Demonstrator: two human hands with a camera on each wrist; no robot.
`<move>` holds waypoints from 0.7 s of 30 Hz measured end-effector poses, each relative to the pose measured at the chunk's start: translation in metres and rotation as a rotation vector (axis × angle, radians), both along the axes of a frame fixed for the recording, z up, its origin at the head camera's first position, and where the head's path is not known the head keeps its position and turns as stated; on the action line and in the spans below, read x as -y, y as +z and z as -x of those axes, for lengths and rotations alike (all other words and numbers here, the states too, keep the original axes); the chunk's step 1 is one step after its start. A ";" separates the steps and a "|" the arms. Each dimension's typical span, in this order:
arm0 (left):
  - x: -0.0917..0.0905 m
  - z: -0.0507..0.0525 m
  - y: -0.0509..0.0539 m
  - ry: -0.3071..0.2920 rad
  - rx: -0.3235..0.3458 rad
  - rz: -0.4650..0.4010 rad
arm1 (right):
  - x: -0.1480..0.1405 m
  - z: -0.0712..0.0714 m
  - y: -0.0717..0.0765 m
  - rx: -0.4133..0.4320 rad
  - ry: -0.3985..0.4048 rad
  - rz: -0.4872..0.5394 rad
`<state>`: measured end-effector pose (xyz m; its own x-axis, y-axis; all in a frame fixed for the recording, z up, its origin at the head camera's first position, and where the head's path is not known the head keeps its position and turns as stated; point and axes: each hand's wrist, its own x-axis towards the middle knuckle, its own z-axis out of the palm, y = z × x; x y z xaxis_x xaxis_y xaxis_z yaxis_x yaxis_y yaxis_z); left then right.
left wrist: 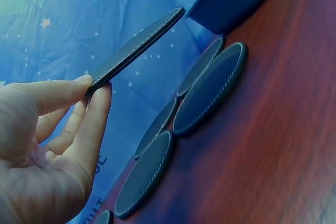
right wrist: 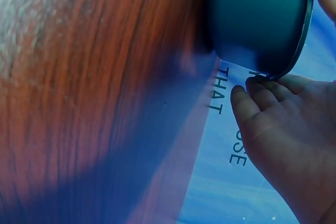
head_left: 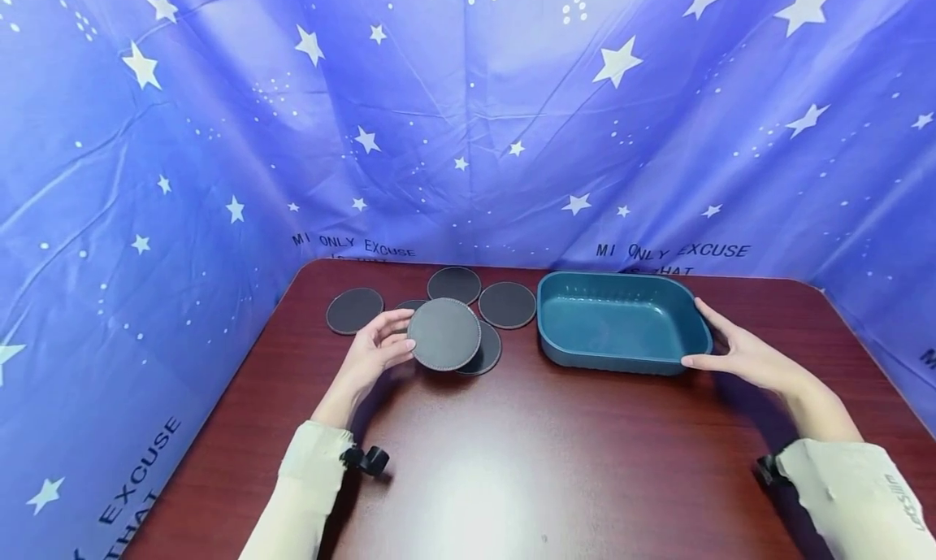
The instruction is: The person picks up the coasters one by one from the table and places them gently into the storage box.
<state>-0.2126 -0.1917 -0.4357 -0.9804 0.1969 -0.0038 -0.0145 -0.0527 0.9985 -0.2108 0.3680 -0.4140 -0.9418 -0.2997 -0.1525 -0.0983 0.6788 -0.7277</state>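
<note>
Dish (head_left: 613,360), one: teal, rounded oblong, with nothing lying in it, standing on the bench (head_left: 621,454), a dark red wood-grain top.

Held coaster (head_left: 444,334), one: round, dark grey, stitched round the edge; raised above the bench to the left of the dish, tilted, pinched at its rim between the thumb and fingers of my left hand (head_left: 377,350).

Loose coasters (head_left: 507,306), five, of like make: all flat on the bench, left of the dish. One lies just beside the dish's left wall; three lie farther left, two of them partly hidden behind the held coaster; the fifth is farthest from the dish.

My right hand (head_left: 740,353), at the right end of the dish: spread wide, thumb touching the near right corner, forefinger at the rim beyond.

Backdrop (head_left: 468,186), one: blue-violet cloth, white stars, black lettering, hanging behind the dish.

Sleeves (head_left: 301,471), pale, two, nearer me than the dish.
</note>
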 end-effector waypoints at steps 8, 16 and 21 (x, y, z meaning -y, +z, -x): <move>-0.015 0.009 0.008 -0.019 -0.018 -0.022 | 0.002 0.002 0.000 0.026 0.000 0.026; -0.035 0.015 0.014 -0.028 -0.014 -0.038 | 0.001 0.002 0.002 0.033 0.005 0.010; -0.045 0.016 0.013 -0.034 -0.012 -0.044 | 0.001 -0.001 0.001 0.026 0.011 0.020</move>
<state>-0.2287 -0.1471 -0.4228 -0.9732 0.2294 0.0172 -0.0051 -0.0964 0.9953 -0.2096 0.3666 -0.4130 -0.9343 -0.3128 -0.1711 -0.0860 0.6633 -0.7434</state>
